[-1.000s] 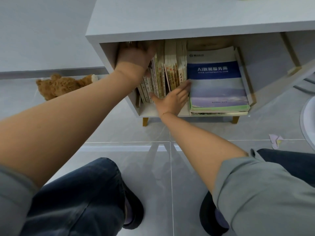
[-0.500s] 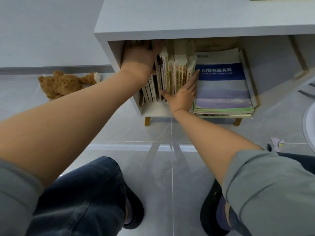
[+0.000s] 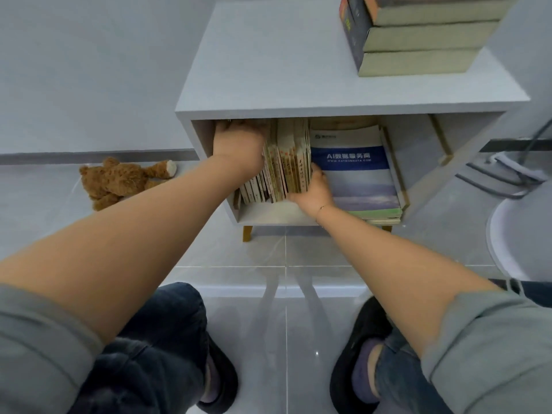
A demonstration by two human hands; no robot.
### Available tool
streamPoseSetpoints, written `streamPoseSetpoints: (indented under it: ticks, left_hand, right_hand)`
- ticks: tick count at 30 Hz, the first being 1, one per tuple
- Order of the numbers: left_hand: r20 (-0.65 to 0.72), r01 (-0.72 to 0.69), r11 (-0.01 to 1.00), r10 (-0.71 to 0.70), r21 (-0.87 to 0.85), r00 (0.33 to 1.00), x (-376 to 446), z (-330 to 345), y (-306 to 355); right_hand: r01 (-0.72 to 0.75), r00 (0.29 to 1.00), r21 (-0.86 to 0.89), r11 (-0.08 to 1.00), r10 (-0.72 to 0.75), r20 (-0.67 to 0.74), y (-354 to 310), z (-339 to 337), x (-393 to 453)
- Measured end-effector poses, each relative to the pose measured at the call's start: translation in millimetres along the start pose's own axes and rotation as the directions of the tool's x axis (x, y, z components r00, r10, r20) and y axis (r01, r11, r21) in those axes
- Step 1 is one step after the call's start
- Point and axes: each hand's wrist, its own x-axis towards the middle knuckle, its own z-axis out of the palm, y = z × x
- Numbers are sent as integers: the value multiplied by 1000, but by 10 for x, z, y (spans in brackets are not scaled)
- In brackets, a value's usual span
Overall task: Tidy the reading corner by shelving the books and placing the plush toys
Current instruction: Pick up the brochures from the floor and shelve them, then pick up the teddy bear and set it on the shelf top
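A row of upright books (image 3: 286,162) stands in the left part of the white cabinet (image 3: 268,85) compartment. My left hand (image 3: 239,144) reaches in at the row's left side, against the books; its fingers are hidden in the dark under the top board. My right hand (image 3: 313,186) grips the row's right end, fingers tucked between the last book and a flat stack topped by a blue-covered magazine (image 3: 355,171), thumb at the front lower edge. A brown teddy bear (image 3: 119,180) lies on the floor left of the cabinet.
Three thick books (image 3: 418,34) are stacked on the cabinet top at the back right. A round white object (image 3: 522,234) and grey cables (image 3: 507,168) are on the right. My knees and dark slippers are on the grey tiled floor below.
My right hand went from lying flat against the row to gripping its right end. The books stand more upright and closer together. The view has tilted up, showing the stack on top.
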Motion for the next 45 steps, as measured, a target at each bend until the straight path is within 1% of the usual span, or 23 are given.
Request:
streamPoseSetpoints:
  ticks: [3,4,7,9,10,12,14,17,18,19,21,23,24,26,28,30,33,35,37,39,41,43,45]
  left_hand:
    - [51,39,989,-32,-144,998,-254,-246,15]
    - [52,40,983,-31,-180,998,-360,-325,-3]
    - [137,85,957,-48,-277,989,-686,-445,-152]
    - [199,159,924,-93,-348,976,-957,-496,-375]
    - [249,194,910,-105,-367,963,-1032,-471,-452]
    - [314,275,871,-149,-406,937,-1226,-474,-663]
    - [352,345,812,-185,-471,917,-1373,-450,-845]
    - [379,422,731,-238,-536,894,-1505,-400,-1148]
    - [407,456,705,-254,-543,877,-1509,-376,-1255]
    - [431,494,670,-278,-554,859,-1496,-355,-1348]
    - [469,578,541,-341,-610,815,-1476,-305,-1567]
    - [505,627,355,-381,-693,774,-1448,-179,-1793]
    - [527,636,272,-380,-722,760,-1426,-114,-1850]
    - [576,659,179,-358,-730,735,-1379,42,-1979]
    - [618,687,125,-346,-716,706,-1343,208,-2114]
    - [658,714,47,-349,-699,667,-1299,465,-2317]
    - [760,790,-95,-363,-605,539,-1233,928,-2605]
    - [812,826,-149,-347,-543,470,-1134,1181,-2754]
    - [811,833,-145,-366,-534,456,-911,1412,-2888]
    - [773,814,-118,-415,-569,480,-676,1612,-2955]
    - [725,785,-71,-440,-616,529,-393,1886,-2992]
    - [662,750,32,-448,-660,601,-142,2167,-2955]
    - [561,704,188,-481,-685,673,107,2478,-2875]
  right_hand:
    - [29,992,7,1000,-30,125,-133,-293,-231]
    - [40,985,-21,999,-36,167,-193,-384,-314]
    - [50,950,-202,978,16,313,-338,-577,-506]
    - [123,906,-320,939,25,423,-540,-641,-683]
    - [151,881,-345,926,32,472,-585,-649,-729]
    - [231,844,-373,899,6,537,-780,-622,-857]
    - [278,819,-370,886,-17,574,-965,-538,-972]
    - [335,780,-372,866,-33,626,-1279,-303,-1081]
    - [337,771,-365,868,-32,636,-1361,-199,-1089]
    - [317,767,-342,885,-27,641,-1431,-100,-1099]
    - [207,770,-233,950,-11,637,-1601,153,-1108]
    - [97,792,-121,988,-3,611,-1774,464,-1080]
    - [67,806,-82,994,-6,592,-1822,585,-1063]
    - [89,819,-40,995,-50,572,-1905,863,-978]
    - [133,842,-4,991,-111,529,-1953,1109,-870]
    - [160,863,25,987,-153,481,-2028,1354,-722]
    - [171,874,15,985,-159,459,-2057,1717,-425]
    - [152,881,0,988,-135,453,-2015,1964,-211]
    - [112,895,-12,994,-96,435,-1903,2243,54]
    - [66,912,-16,998,-54,406,-1788,2400,209]
    - [37,909,2,999,-34,415,-1618,2560,381]
    - [11,907,31,999,-23,420,-1427,2654,500]
    - [-29,927,54,998,7,374,-1242,2741,605]
